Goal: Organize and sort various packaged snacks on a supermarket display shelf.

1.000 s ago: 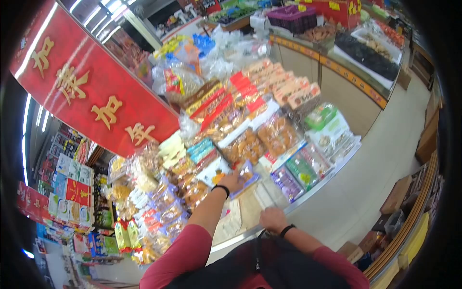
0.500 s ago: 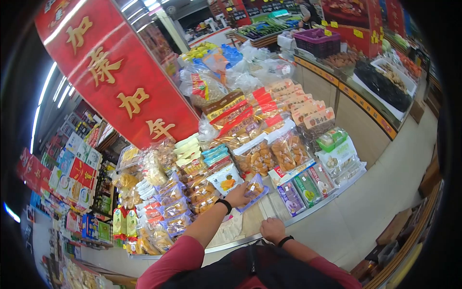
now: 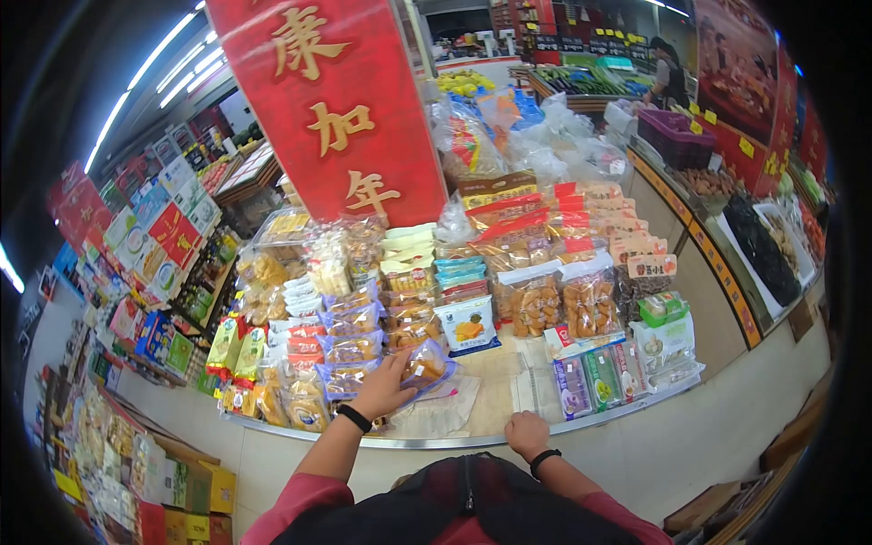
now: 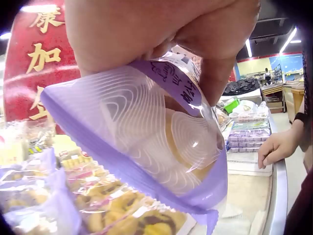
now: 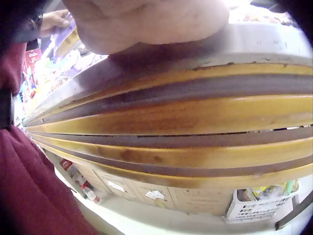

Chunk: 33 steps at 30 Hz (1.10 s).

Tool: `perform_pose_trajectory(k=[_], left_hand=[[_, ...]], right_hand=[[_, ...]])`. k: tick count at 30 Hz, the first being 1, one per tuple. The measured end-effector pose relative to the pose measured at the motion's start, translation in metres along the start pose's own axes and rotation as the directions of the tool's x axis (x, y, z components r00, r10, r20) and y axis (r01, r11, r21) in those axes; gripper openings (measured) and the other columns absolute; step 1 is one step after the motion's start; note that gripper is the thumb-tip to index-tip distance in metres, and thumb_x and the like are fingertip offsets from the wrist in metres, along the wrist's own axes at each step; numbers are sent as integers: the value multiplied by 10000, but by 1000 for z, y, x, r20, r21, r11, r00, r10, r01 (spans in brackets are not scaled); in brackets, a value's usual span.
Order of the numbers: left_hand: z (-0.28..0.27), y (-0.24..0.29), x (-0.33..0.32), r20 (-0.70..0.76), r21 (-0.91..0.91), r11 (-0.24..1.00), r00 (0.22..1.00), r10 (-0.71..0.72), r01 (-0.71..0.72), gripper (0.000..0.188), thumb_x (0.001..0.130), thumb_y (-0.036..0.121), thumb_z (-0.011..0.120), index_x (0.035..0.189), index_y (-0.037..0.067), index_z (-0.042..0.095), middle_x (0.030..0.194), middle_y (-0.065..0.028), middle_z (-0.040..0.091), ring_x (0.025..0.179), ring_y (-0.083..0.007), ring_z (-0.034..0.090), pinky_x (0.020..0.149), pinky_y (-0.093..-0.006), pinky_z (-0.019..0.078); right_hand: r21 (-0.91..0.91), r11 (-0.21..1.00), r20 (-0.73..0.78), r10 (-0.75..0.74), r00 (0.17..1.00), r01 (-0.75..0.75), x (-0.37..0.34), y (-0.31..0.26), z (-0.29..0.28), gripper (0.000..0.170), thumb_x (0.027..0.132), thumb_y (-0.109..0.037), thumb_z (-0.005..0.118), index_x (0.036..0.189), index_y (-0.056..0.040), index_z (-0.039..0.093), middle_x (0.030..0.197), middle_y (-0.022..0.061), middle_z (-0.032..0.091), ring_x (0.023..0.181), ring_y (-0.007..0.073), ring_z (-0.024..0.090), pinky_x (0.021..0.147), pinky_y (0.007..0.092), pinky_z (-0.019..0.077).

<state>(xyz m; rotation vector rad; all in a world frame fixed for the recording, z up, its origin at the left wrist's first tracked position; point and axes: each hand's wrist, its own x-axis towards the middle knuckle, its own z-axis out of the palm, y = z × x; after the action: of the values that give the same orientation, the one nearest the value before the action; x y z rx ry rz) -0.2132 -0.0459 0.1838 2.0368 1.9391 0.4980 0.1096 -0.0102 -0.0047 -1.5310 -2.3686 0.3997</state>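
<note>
My left hand (image 3: 380, 391) grips a clear, purple-edged bag of bread (image 3: 427, 367) by its upper part, above the display table. In the left wrist view the bag (image 4: 142, 122) hangs tilted, its purple seam downward and a golden-brown piece showing through. Similar purple-edged packs (image 3: 351, 349) stand in a row just left of it. My right hand (image 3: 526, 434) rests on the table's front edge, its fingers loosely bent and holding nothing. From the left wrist this right hand (image 4: 279, 146) appears beside the metal rim.
A white snack bag (image 3: 468, 324) stands behind bare tabletop (image 3: 490, 386). Purple, green and pink packs (image 3: 601, 381) lie toward the right end. A red banner (image 3: 336, 118) rises behind the goods. Below the table are cardboard boxes and a white basket (image 5: 257, 208).
My left hand has carried the purple-edged bag leftward, from beside the white snack bag toward the row of similar packs. The head view has turned right. My right hand stays at the edge.
</note>
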Motion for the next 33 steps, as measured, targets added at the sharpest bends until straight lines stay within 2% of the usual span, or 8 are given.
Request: perform_pose_trajectory(k=[3,10,15,21,24,26,31,33], left_hand=[[-15,-23,-32,8,53,993,994,-107,106,804,765,263,728,1431,63,326,1194,-208,516,1056,-401,563,864,-459,495],[-44,-69,-99,-65,98,986,989,-131,137,764,747,205,730,1405,65,369,1122,-196,544,992,-387,577,847,-452,492],[-57,-104,-138,-86,106,978,982,-170,178,740,753,218,727,1397,75,391,1087,-176,562,907,-378,602,781,-450,509],[-59,-140,-162,-145,214,955,973,-177,205,727,767,203,722,1403,84,392,1041,-214,569,915,-407,593,758,-476,495],[-72,-140,-165,-139,184,957,969,-202,226,726,758,149,724,1400,68,395,1086,-188,564,947,-392,589,789,-468,491],[-81,-139,-165,-126,182,964,977,-172,193,721,753,144,724,1392,56,400,1084,-184,567,961,-387,584,801,-462,488],[-80,-147,-158,-66,232,966,993,-100,112,692,751,124,711,1374,55,417,1077,-179,571,971,-373,579,826,-454,479],[-75,-144,-151,64,232,972,997,-37,21,725,754,113,723,1399,63,396,1125,-154,573,1016,-356,568,882,-445,458]], right_hand=[[-21,999,31,29,999,-28,2,-2,-1,239,816,-263,546,776,-63,671,801,145,654,763,332,650,669,463,521],[-81,991,79,109,991,-103,5,-6,2,249,779,-268,548,835,-74,694,863,159,666,812,342,653,725,468,526],[-66,992,-6,106,994,-106,4,-3,11,234,779,-251,543,802,-60,678,836,152,665,811,338,655,706,466,528],[-190,959,26,217,976,-208,9,17,43,337,889,-307,467,820,-55,679,786,184,675,720,390,653,674,506,521],[10,978,81,206,975,-208,11,-26,26,317,897,-289,475,941,-31,655,932,212,662,882,391,630,764,495,497],[94,984,13,152,988,-153,9,-40,29,324,873,-286,500,1014,-49,668,926,189,672,878,369,641,773,469,503],[-30,986,40,162,986,-161,10,-72,40,311,852,-275,520,1007,-56,678,933,184,676,877,348,653,778,454,507],[-50,983,53,180,982,-177,10,-75,37,308,853,-277,521,1001,-58,679,933,173,674,868,349,653,775,456,508]])
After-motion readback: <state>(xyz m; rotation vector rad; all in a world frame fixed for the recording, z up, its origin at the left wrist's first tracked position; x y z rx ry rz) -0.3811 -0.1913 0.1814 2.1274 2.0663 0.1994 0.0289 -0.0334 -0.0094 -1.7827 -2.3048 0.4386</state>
